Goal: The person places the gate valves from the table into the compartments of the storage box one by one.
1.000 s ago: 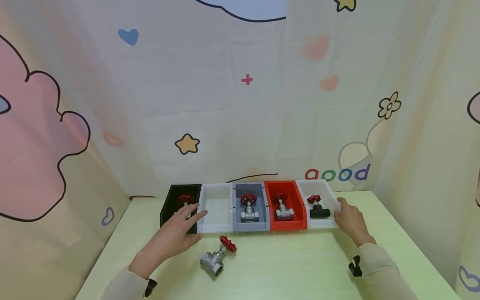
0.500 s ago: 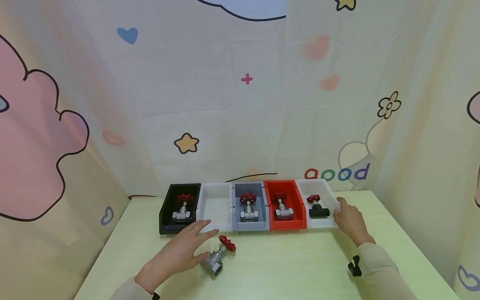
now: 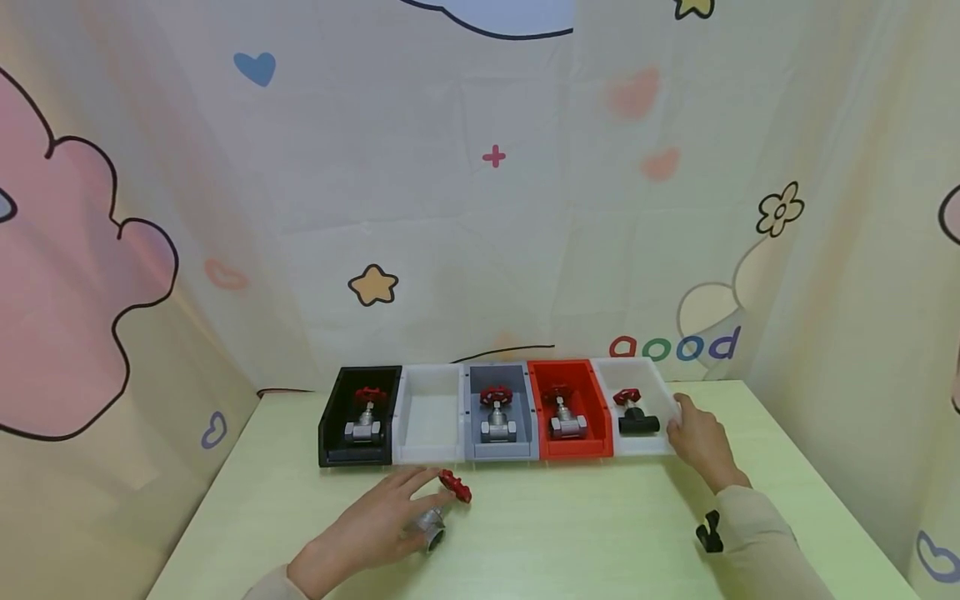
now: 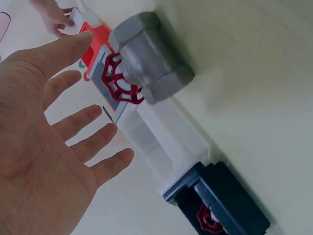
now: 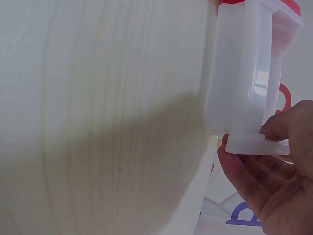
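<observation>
A metal gate valve (image 3: 431, 525) with a red handwheel lies on the table in front of the bins. My left hand (image 3: 378, 521) is right at it, covering part of its body in the head view. In the left wrist view the fingers (image 4: 80, 122) are spread and loosely bent, with the valve (image 4: 151, 56) beyond the fingertips. At the right end of the bin row, my right hand (image 3: 701, 437) holds the outer wall of a white bin (image 5: 244, 73), thumb inside and fingers outside. That bin contains a valve with a black body (image 3: 639, 423) and red handwheel.
The row also has a black bin (image 3: 330, 437), another white bin (image 3: 433, 417) with nothing in it, a grey bin (image 3: 502, 454) and a red bin (image 3: 577, 451). The black, grey and red ones each hold a metal valve. A printed curtain (image 3: 450, 208) hangs behind.
My left hand has moved from over the black bin down and right to the loose valve. The right hand stays on the white bin's wall.
</observation>
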Demonstrator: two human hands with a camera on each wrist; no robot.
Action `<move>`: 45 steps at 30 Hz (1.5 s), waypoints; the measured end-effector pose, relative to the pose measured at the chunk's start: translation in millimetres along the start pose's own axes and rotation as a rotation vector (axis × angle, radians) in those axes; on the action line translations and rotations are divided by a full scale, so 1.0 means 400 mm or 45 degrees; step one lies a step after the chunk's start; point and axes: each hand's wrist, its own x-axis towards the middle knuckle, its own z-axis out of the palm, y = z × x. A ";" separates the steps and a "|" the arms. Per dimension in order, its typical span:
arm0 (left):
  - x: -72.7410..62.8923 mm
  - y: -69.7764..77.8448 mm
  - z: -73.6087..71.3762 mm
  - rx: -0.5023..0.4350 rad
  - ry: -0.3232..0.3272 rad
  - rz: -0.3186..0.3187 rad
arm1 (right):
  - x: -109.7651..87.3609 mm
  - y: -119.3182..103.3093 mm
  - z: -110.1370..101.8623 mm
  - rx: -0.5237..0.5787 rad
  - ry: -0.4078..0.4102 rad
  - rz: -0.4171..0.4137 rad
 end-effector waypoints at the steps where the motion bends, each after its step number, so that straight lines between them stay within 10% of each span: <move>1: 0.001 0.003 0.005 -0.004 -0.018 -0.001 | 0.001 0.000 0.000 0.000 0.001 -0.002; 45: 0.034 0.007 0.086 -0.031 -0.106 0.101 | 0.006 0.014 0.011 -0.010 0.026 -0.030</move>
